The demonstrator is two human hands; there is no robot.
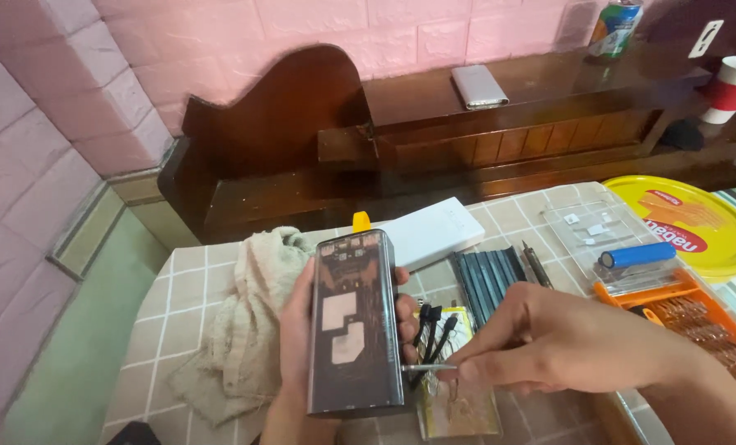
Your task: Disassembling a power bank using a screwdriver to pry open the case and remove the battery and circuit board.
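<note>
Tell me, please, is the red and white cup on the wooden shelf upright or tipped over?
Upright. The red and white cup stands on its base on the wooden shelf, rim upward; its contents cannot be seen.

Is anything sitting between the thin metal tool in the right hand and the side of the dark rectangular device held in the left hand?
Nothing visible: the thin metal tool in the right hand already reaches the edge of the dark rectangular device.
</note>
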